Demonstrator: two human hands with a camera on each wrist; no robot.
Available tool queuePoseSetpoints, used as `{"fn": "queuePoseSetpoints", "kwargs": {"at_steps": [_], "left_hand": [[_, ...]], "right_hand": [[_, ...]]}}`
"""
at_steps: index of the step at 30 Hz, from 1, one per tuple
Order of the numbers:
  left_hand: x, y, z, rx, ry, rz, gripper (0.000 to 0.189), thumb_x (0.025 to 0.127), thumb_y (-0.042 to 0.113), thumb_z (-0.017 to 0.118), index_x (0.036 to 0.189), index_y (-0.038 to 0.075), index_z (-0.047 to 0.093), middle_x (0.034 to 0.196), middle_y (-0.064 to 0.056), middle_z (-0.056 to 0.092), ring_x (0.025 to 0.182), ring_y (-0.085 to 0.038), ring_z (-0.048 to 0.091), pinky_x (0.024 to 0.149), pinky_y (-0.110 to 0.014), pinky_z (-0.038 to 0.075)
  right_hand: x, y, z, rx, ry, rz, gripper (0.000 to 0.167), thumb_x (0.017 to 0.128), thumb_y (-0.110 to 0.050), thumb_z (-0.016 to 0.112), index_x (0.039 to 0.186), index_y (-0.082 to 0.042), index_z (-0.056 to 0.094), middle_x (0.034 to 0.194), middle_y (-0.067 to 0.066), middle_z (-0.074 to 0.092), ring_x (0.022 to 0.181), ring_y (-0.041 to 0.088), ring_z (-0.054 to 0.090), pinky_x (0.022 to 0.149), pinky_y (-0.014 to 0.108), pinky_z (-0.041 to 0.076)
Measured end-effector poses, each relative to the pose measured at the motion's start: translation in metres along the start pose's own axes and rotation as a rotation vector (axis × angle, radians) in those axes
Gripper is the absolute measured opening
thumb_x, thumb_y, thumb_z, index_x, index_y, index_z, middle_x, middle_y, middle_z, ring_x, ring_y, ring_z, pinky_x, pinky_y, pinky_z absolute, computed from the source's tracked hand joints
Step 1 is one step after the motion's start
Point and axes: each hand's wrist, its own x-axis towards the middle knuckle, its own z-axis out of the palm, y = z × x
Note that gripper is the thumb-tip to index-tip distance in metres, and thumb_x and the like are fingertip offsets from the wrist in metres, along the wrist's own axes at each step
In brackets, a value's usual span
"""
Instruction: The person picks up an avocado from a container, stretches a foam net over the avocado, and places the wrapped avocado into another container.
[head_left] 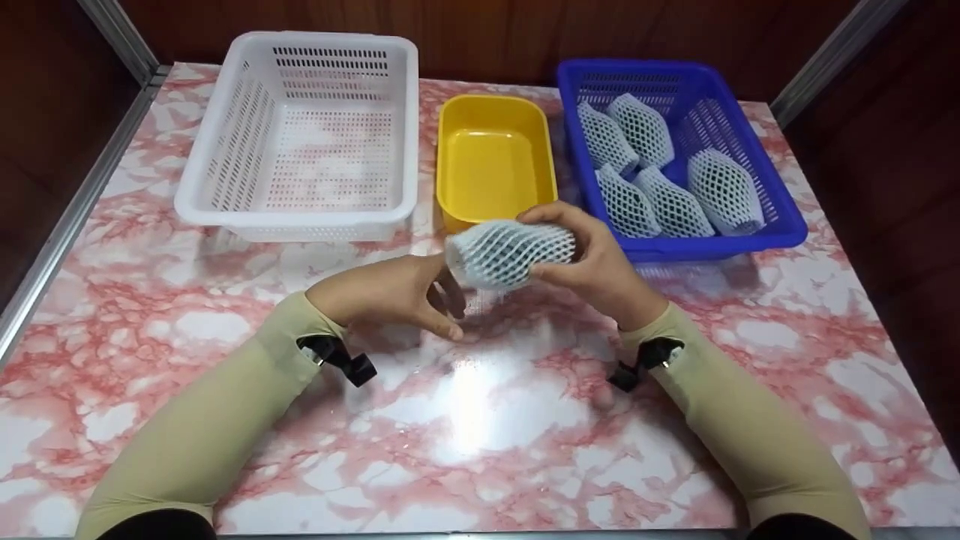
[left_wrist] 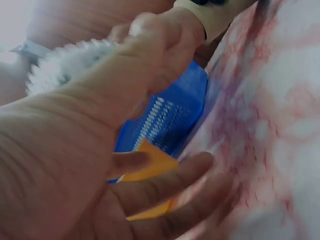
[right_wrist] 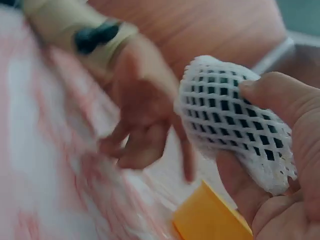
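My right hand (head_left: 600,259) grips a white foam net sleeve (head_left: 510,255) with something dark green inside, in front of the yellow bin. In the right wrist view, thumb and fingers pinch the sleeve (right_wrist: 232,107) from both sides, and dark green shows through the mesh. What the wrapped thing is cannot be told. My left hand (head_left: 394,292) is just left of the sleeve, holding nothing. Its fingers (left_wrist: 155,192) look loosely spread and blurred in the left wrist view. Whether it touches the sleeve's end is unclear.
A white slotted basket (head_left: 300,219) stands at the back left. The yellow bin (head_left: 495,157) is in the middle. At the right, a blue basket (head_left: 720,245) holds several similar foam-netted things (head_left: 724,187). The table (head_left: 465,465) has a red-and-white marbled top.
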Motion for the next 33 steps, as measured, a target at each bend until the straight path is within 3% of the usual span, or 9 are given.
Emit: {"fn": "queuePoseSetpoints", "kwargs": {"at_steps": [3,5,8,11,15,17,22,26,33], "left_hand": [[0.0,-0.004,-0.001,0.049,-0.038,-0.034,0.071,0.093,0.041,0.088,0.152,0.019,0.057,0.125,0.0,0.078,0.116,-0.018,0.075,0.109,-0.043,0.057],[0.001,-0.006,-0.001,0.098,-0.039,-0.033,0.059,0.096,0.045,0.084,0.146,0.022,0.064,0.123,0.005,0.077,0.114,-0.015,0.074,0.108,-0.042,0.056],[0.001,-0.008,0.0,0.141,-0.032,-0.026,0.045,0.098,0.047,0.08,0.135,0.024,0.07,0.117,0.006,0.078,0.11,-0.014,0.073,0.105,-0.041,0.056],[0.003,-0.009,0.001,0.157,-0.026,-0.021,0.039,0.099,0.046,0.078,0.131,0.025,0.071,0.113,0.005,0.077,0.106,-0.014,0.071,0.102,-0.04,0.055],[0.004,-0.008,0.003,0.167,-0.02,-0.019,0.035,0.1,0.044,0.078,0.129,0.025,0.072,0.109,0.005,0.076,0.102,-0.014,0.069,0.099,-0.038,0.054],[0.004,-0.008,0.003,0.174,-0.018,-0.023,0.034,0.1,0.044,0.077,0.128,0.026,0.072,0.108,0.005,0.076,0.1,-0.014,0.068,0.097,-0.038,0.054],[0.004,-0.007,0.005,0.183,-0.009,-0.024,0.032,0.1,0.043,0.077,0.128,0.027,0.072,0.104,0.005,0.073,0.097,-0.014,0.065,0.094,-0.037,0.052],[0.004,-0.008,0.005,0.189,0.004,-0.018,0.03,0.1,0.042,0.076,0.126,0.027,0.072,0.097,0.005,0.068,0.092,-0.013,0.061,0.09,-0.036,0.05],[0.005,-0.008,0.006,0.174,-0.009,-0.019,0.028,0.102,0.041,0.075,0.126,0.027,0.072,0.094,0.005,0.065,0.089,-0.013,0.058,0.089,-0.036,0.049]], "right_hand": [[0.002,0.002,0.002,0.412,0.077,0.127,0.04,0.097,-0.016,0.08,0.133,-0.012,0.064,0.123,0.012,0.068,0.098,0.02,0.074,0.078,0.026,0.066],[0.003,0.002,0.005,0.635,0.128,0.202,0.043,0.105,-0.034,0.073,0.137,-0.01,0.058,0.119,0.014,0.067,0.092,0.02,0.076,0.075,0.023,0.066],[0.002,0.002,0.012,0.766,0.18,0.267,0.05,0.111,-0.049,0.058,0.142,-0.009,0.052,0.114,0.015,0.067,0.086,0.02,0.076,0.071,0.018,0.064],[0.002,0.002,0.017,0.774,0.195,0.281,0.048,0.114,-0.049,0.046,0.142,-0.01,0.05,0.114,0.015,0.066,0.087,0.019,0.075,0.071,0.017,0.063],[0.0,0.003,0.018,0.776,0.188,0.273,0.047,0.115,-0.049,0.046,0.14,-0.009,0.052,0.114,0.015,0.066,0.087,0.019,0.076,0.071,0.017,0.063],[0.0,0.005,0.017,0.777,0.177,0.267,0.047,0.113,-0.049,0.049,0.139,-0.01,0.053,0.116,0.015,0.067,0.088,0.019,0.077,0.072,0.017,0.063],[-0.003,0.008,0.016,0.78,0.136,0.191,0.053,0.101,-0.04,0.079,0.139,-0.011,0.057,0.126,0.014,0.063,0.102,0.023,0.074,0.078,0.024,0.066],[-0.003,0.008,0.019,0.678,0.142,0.045,0.065,0.087,-0.027,0.093,0.139,-0.015,0.056,0.136,0.013,0.058,0.113,0.026,0.066,0.083,0.028,0.066],[-0.004,0.004,0.031,0.426,0.253,-0.39,0.065,0.078,0.01,0.084,0.127,-0.011,0.046,0.138,0.016,0.058,0.123,0.033,0.062,0.098,0.041,0.065]]}}
